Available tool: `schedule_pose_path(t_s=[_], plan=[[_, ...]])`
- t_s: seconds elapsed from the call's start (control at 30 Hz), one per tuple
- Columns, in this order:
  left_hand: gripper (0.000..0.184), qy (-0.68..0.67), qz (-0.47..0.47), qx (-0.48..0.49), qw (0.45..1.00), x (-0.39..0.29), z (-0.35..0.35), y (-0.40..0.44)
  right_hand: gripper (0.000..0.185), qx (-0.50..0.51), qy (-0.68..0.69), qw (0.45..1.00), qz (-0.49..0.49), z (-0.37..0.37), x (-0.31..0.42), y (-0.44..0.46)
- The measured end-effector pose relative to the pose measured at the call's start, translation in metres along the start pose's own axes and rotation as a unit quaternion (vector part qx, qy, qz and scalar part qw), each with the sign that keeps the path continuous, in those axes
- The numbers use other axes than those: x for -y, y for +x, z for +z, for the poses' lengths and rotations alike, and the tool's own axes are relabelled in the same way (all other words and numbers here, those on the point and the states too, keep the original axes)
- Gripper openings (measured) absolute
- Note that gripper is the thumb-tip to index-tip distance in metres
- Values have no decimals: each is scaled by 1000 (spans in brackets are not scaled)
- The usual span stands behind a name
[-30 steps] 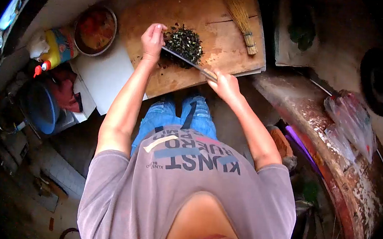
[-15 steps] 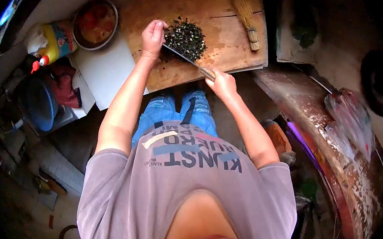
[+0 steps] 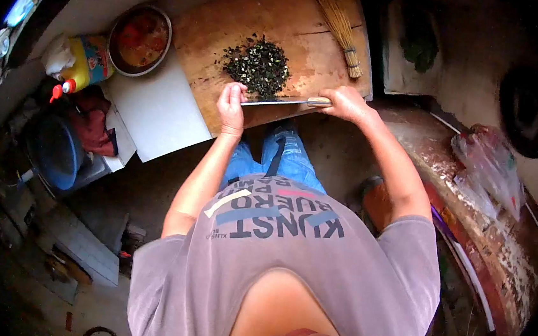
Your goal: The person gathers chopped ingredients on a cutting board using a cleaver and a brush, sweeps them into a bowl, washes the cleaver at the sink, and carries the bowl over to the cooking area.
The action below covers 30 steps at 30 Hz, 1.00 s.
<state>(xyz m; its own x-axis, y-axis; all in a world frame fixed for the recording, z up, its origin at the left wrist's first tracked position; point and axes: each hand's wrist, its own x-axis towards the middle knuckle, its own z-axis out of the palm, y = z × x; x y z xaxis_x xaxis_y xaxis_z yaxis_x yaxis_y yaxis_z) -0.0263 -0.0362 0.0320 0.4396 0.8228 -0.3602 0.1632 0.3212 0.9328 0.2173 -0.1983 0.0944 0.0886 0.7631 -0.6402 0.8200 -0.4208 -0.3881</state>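
A long knife (image 3: 278, 101) lies level across the near side of the wooden board (image 3: 204, 31). My right hand (image 3: 346, 104) is closed around its handle. At the other end of the blade, my left hand (image 3: 230, 107) is closed, with fingers pinched at the tip. Just beyond the blade spreads a loose heap of chopped dark greens (image 3: 259, 63) with pale bits mixed in. The blade's edge runs along the near side of this heap.
Left of the board stand a metal bowl of red food in liquid (image 3: 140, 40) and a yellow bottle with a red cap (image 3: 79, 69), beside a white panel (image 3: 166, 104). A straw brush (image 3: 342, 27) lies at the board's back right. A plastic bag (image 3: 490, 165) hangs right.
Both hands have drawn the knife nearer my body, and the blade has turned from slanted to nearly level. My right hand has swung rightward. The heap looks more spread at its left side.
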Motion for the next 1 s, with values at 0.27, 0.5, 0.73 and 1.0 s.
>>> schedule_pose_path(t_s=[0.27, 0.5, 0.73, 1.0], plan=[[25, -122, 32, -185, 975, -12, 5, 18, 20, -26, -133, 985, -105, -89, 24, 51], [25, -165, 17, -256, 952, 2, 19, 33, 21, 25, -195, 974, -110, -111, 23, 85], [25, -70, 66, -248, 964, 5, 35, 32, 24, -28, -179, 974, -134, -68, -28, 102], [21, -178, 53, -295, 937, -32, 11, 35, 17, 7, -209, 963, -169, -139, 41, 84]])
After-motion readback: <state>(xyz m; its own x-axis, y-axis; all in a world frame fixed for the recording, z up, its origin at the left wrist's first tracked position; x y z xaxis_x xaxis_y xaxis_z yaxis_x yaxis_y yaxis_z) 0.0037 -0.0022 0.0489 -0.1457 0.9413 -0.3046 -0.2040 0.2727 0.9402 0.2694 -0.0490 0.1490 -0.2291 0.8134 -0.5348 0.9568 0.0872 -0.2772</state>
